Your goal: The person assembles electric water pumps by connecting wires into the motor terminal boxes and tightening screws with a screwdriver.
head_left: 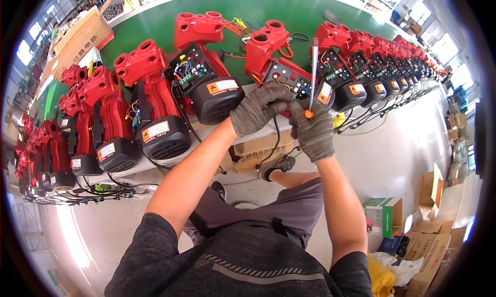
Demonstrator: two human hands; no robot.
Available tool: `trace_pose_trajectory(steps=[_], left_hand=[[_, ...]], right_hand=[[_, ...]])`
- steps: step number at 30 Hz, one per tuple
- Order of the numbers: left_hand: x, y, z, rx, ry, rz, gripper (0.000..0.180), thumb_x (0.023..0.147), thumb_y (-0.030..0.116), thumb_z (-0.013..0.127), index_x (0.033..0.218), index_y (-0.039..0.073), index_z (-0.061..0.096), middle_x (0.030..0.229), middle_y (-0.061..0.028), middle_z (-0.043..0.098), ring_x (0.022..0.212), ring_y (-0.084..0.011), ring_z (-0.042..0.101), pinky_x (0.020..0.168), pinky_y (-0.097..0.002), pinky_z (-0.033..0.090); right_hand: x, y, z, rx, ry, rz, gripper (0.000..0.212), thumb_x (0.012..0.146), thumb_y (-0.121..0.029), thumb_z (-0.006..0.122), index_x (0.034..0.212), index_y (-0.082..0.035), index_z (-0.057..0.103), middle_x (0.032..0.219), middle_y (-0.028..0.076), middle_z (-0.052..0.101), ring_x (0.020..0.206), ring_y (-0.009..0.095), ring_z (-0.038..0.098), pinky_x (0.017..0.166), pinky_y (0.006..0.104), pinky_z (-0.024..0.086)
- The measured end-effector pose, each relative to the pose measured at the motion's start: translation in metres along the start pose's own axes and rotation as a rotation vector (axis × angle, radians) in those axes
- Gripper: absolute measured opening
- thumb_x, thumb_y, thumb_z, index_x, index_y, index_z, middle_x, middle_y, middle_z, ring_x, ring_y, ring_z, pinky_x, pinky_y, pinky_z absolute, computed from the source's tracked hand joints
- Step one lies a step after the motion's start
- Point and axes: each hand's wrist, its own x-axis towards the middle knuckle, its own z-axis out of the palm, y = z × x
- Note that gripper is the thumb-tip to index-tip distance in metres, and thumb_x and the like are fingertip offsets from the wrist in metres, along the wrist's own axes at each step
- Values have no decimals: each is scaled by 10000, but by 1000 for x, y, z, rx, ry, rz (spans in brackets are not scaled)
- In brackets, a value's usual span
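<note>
Both hands wear grey knitted gloves and meet at the near side of a red motor-pump unit [264, 45] with its black electrical box [289, 79] uncovered. Wires and small parts show on the circuit board inside. My left hand [262, 107] is closed, with bent fingers pinched at the box's near edge; what they grip is hidden. In my right hand [314, 131] is a slim screwdriver [313, 72], its orange end by the thumb and its shaft pointing away across the box. The right fingertips are close to the left ones.
Another red unit [214, 64] with an uncovered box stands to the left. Rows of similar units [106, 116] line both sides of the green-topped bench [155, 26]. Pliers [298, 37] and loose wires lie behind. Black cables hang over the front edge; cartons [430, 250] sit on the floor at right.
</note>
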Motion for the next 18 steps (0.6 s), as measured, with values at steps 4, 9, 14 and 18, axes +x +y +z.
trace_pose_trajectory(steps=[4, 9, 14, 18], left_hand=[[-5, -3, 3, -81, 23, -76, 292, 927, 47, 677, 1218, 53, 661, 1192, -73, 650, 1167, -246, 602, 1033, -365, 482], [-2, 0, 3, -137, 16, -86, 275, 935, 29, 669, 1208, 52, 664, 1206, -69, 652, 1172, -231, 603, 1031, -353, 483], [0, 0, -2, -99, -9, -84, 257, 905, 4, 680, 1160, 41, 682, 1221, -88, 652, 1174, -262, 604, 1044, -383, 479], [4, -8, -2, -78, -65, 21, 274, 867, -13, 695, 1137, 30, 683, 1223, -116, 645, 1197, -298, 591, 1059, -415, 471]], right_hand=[[-11, 3, 5, 548, 0, 325, 344, 1005, -326, 650, 899, 0, 641, 623, 60, 623, 421, 150, 561, 396, 296, 431], [-2, 28, -6, -147, 241, -480, 201, 969, -210, 661, 1080, -43, 680, 819, 157, 700, 663, 288, 681, 566, 362, 540], [9, 3, -25, -755, -36, -684, 385, 874, -77, 625, 1257, -103, 630, 1042, 112, 638, 851, 319, 690, 656, 416, 567], [18, 6, -32, -981, -137, -740, 308, 880, -104, 617, 1186, -101, 641, 1020, 128, 652, 838, 297, 704, 625, 406, 557]])
